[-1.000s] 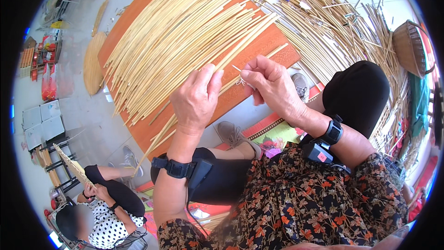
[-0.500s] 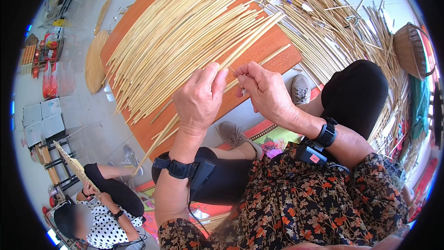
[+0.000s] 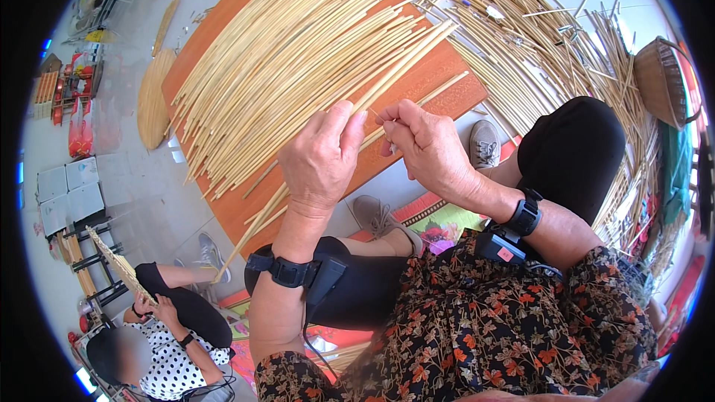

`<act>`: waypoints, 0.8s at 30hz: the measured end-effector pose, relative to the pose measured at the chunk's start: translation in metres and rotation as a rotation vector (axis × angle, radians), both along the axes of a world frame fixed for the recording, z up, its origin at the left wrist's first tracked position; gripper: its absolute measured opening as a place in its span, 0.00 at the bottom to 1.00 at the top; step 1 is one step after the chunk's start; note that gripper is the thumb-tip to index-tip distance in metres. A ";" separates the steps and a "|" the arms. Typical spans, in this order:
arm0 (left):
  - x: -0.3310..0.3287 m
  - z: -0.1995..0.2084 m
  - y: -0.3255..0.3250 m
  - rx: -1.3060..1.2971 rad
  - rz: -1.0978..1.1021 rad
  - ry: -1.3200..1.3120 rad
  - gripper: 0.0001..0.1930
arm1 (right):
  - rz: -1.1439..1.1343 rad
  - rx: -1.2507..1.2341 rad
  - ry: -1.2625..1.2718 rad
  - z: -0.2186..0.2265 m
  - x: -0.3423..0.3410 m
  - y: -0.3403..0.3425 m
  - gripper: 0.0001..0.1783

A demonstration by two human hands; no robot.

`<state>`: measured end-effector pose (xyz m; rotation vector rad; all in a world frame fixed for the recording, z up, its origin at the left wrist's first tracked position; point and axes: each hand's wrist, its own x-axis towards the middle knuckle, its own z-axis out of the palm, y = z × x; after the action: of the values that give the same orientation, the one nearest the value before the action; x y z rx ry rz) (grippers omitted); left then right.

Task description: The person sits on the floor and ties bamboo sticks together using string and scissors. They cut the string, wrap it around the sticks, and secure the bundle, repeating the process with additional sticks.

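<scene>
My left hand (image 3: 320,152) is closed around a few long pale stalks (image 3: 406,65), which run from the upper right of the table, under my palm, to beyond its near left edge. Close beside it, my right hand (image 3: 430,145) pinches a very thin strand (image 3: 377,115) that reaches toward my left fingertips; whether it is thread or a needle cannot be made out. A small white bit shows by the curled right fingers. Many similar loose stalks (image 3: 298,52) lie side by side across the reddish-brown table (image 3: 465,89) beyond my hands.
More stalks (image 3: 521,52) are spread on the floor at the right, near a wicker basket (image 3: 659,78). A round woven mat (image 3: 155,100) lies left of the table. At the lower left a seated co-worker (image 3: 175,357) holds a woven piece (image 3: 115,259).
My hands stay almost in place, with only a slight shift of the right fingers and the thin strand. The co-worker's hand has moved a little up along the woven piece.
</scene>
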<state>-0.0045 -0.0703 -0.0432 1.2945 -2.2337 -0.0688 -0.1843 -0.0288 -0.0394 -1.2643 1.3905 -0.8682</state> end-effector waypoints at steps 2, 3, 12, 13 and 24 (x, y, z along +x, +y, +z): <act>0.000 0.000 0.000 0.002 -0.001 -0.003 0.07 | 0.002 0.007 -0.002 0.000 0.000 0.000 0.10; 0.000 0.000 0.000 0.001 -0.003 -0.001 0.07 | 0.004 0.010 -0.003 0.000 0.000 0.000 0.09; -0.001 0.000 0.001 0.004 -0.006 -0.006 0.06 | 0.006 0.134 -0.012 0.004 -0.001 -0.002 0.10; -0.001 0.000 0.001 0.004 -0.005 -0.005 0.07 | 0.005 0.110 -0.011 0.003 -0.001 -0.001 0.10; -0.002 0.007 0.005 0.109 0.020 -0.035 0.09 | 0.003 0.039 -0.012 0.000 0.000 0.001 0.10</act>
<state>-0.0067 -0.0656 -0.0363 1.3854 -2.2741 -0.1637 -0.1841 -0.0278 -0.0394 -1.2295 1.3891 -0.8410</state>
